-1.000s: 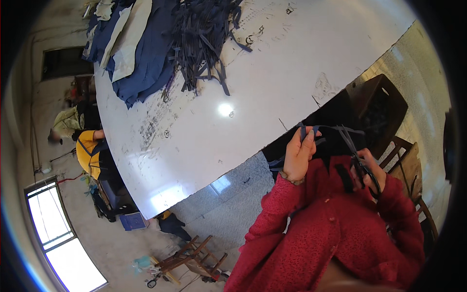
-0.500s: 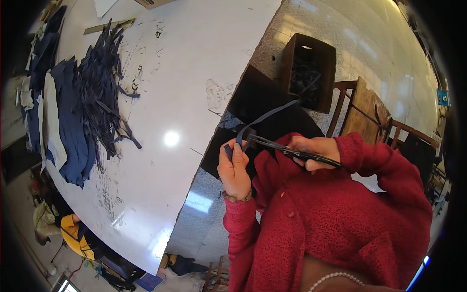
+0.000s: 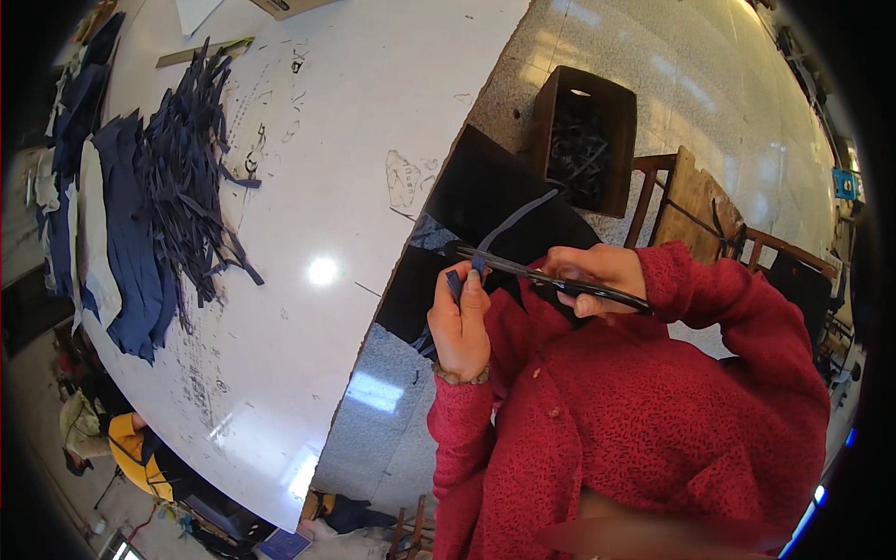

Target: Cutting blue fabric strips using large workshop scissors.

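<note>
Blue-grey strip (image 3: 511, 220): pinched in the left hand (image 3: 461, 329), trailing beyond both hands | scissors (image 3: 525, 271): gripped in the right hand (image 3: 609, 271), blades across strip at left fingertips | brown crate (image 3: 620, 140): beyond right hand | white table (image 3: 308, 187), heaped strips (image 3: 189, 177): left of both hands

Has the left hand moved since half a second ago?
Yes: against the edge of the white table, the left hand has shifted slightly to the right.
</note>
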The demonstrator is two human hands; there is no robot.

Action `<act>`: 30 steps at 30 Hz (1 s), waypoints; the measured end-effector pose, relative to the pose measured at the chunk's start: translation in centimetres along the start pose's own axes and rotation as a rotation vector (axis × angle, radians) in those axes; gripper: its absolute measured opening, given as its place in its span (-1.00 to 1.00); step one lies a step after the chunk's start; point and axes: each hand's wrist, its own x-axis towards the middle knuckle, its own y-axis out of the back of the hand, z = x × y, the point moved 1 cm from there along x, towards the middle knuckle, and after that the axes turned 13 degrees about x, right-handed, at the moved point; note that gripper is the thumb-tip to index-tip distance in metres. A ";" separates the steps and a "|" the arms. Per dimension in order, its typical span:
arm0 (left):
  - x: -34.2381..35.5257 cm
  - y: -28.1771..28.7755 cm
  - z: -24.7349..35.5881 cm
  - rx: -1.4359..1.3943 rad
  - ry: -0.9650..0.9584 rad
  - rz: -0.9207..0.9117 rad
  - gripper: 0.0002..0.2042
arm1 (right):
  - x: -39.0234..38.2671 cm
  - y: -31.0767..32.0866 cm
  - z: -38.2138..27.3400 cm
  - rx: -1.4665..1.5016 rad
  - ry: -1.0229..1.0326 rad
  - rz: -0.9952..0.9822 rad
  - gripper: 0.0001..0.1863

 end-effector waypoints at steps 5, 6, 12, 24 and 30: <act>0.1 -0.1 -0.2 -0.026 -0.005 -0.016 -0.83 | 0.0 -0.3 -0.5 0.069 -0.031 0.014 -0.36; 0.1 -0.2 -0.5 -0.049 -0.003 -0.016 -0.83 | 0.0 -0.3 -0.4 0.096 -0.037 0.010 -0.36; 0.3 -0.1 0.1 -0.224 0.038 -0.075 -0.72 | -0.4 -0.5 -0.4 0.158 -0.053 -0.006 -0.37; 0.3 0.5 -0.6 -0.245 -0.066 -0.225 -0.86 | -0.6 -0.8 -1.4 0.305 -0.031 -0.123 -0.34; 0.2 0.8 0.9 -0.034 -0.126 -0.141 -0.86 | 0.0 -0.8 0.9 0.324 0.087 -0.189 -0.17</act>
